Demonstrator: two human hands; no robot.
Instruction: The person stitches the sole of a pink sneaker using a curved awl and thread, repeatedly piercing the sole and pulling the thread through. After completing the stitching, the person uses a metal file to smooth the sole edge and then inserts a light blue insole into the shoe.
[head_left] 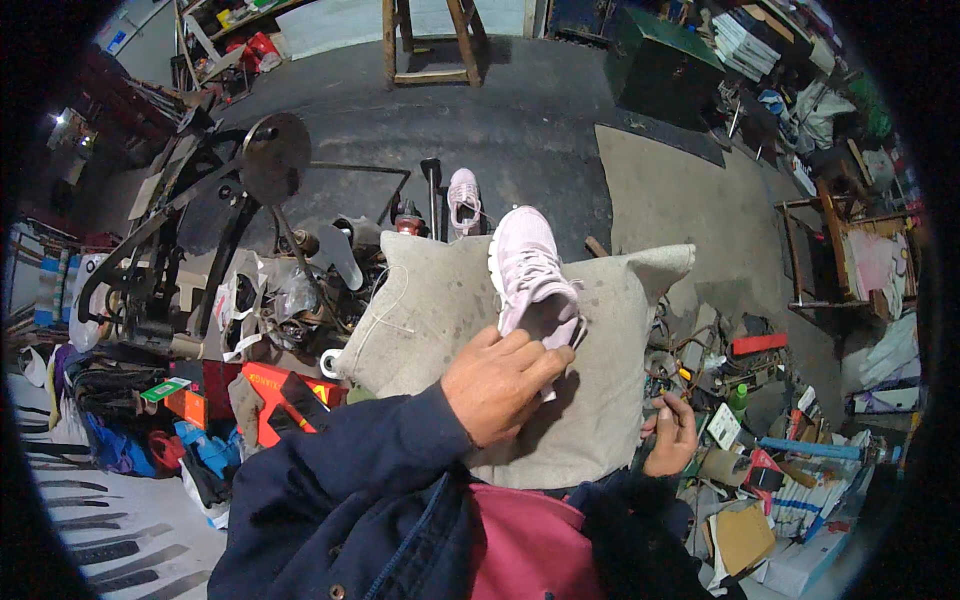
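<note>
A pale pink sneaker (528, 255) with laces and a white sole rests on the beige cloth (610, 350) over my lap, its toe pointing away from me. Gripping its heel end is my left hand (505, 385), fingers closed around the collar by the opening. My right hand (672, 438) is off the cloth's right edge, above the clutter, with fingers curled and thumb near the fingertips. Whatever it may pinch is too small to make out. Beyond the cloth, a matching pink sneaker (464, 200) sits on the dark floor. A loose thread (385, 318) trails over the cloth's left side.
On the left stands a black machine with a round wheel (276, 158). Boxes, including a red box (275, 400), and bags crowd below it. Tools, a green bottle (738, 400) and a tape roll (722, 467) lie right. A wooden stool (432, 77) and green chest (660, 70) stand far off.
</note>
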